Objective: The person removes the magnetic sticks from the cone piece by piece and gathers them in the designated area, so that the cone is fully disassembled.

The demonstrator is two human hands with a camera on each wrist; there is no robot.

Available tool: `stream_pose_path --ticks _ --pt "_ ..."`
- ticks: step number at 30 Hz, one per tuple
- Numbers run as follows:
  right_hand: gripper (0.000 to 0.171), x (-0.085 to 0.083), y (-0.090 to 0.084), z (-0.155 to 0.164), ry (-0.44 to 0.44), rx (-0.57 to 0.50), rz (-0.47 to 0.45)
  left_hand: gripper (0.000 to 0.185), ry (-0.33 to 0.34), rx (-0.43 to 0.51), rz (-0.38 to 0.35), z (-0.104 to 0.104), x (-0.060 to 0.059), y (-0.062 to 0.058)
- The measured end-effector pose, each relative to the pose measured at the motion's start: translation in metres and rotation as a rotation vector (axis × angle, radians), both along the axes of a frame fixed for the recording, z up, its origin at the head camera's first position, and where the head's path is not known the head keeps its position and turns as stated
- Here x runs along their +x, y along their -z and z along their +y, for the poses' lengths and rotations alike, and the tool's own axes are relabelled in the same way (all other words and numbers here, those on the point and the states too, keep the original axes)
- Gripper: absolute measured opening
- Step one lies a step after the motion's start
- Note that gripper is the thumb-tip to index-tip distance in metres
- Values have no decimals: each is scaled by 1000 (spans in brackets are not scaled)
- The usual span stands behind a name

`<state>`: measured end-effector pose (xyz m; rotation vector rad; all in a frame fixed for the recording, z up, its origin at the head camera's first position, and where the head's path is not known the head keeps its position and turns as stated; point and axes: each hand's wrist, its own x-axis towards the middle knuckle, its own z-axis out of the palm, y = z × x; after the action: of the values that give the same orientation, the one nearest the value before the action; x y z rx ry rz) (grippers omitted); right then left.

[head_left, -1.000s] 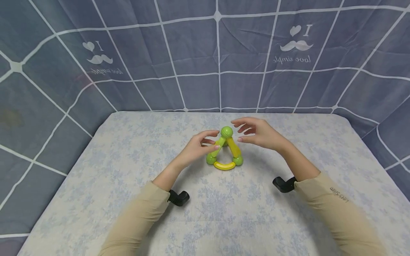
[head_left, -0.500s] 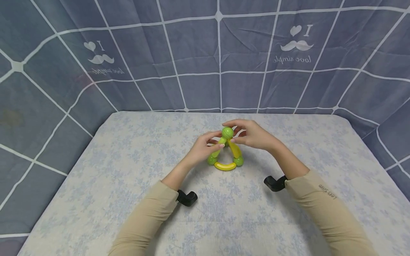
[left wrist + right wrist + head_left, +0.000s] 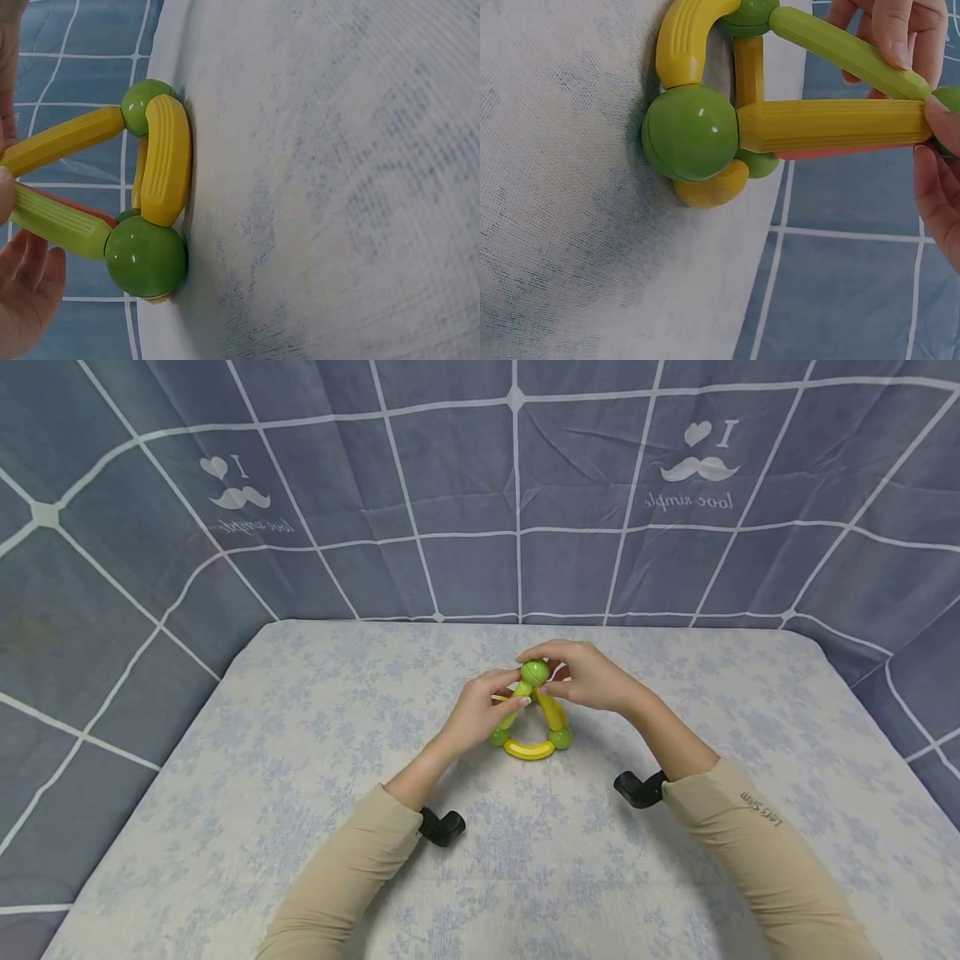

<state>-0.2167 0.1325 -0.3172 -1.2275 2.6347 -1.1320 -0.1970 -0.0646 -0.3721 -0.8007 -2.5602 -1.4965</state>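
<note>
Now both hands have closed in: left hand [image 3: 480,710] and right hand [image 3: 592,675] pinch the green top ball [image 3: 534,672] of the rod pyramid [image 3: 529,727], so its apex is held

Makeshift recording booth: bedsheet backdrop [image 3: 480,485]; cloth-covered table [image 3: 225,827].

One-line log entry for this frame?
left hand: pinches green rod | right hand: grips top ball | pyramid: upright on table
</note>
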Motion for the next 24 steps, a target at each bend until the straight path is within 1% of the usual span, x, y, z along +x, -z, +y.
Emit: stream_pose_path --ticks 4,10,17,24 --pt "41 0 -1 0 5 -9 10 36 -8 4 12 2 1 -3" --pt "39 0 -2 0 5 -24 14 26 10 11 28 3 2 -4" --pt "41 1 -3 1 -1 -50 54 33 7 11 19 3 4 -5" --pt "39 0 0 1 6 -101 77 33 3 1 43 4 5 -7"
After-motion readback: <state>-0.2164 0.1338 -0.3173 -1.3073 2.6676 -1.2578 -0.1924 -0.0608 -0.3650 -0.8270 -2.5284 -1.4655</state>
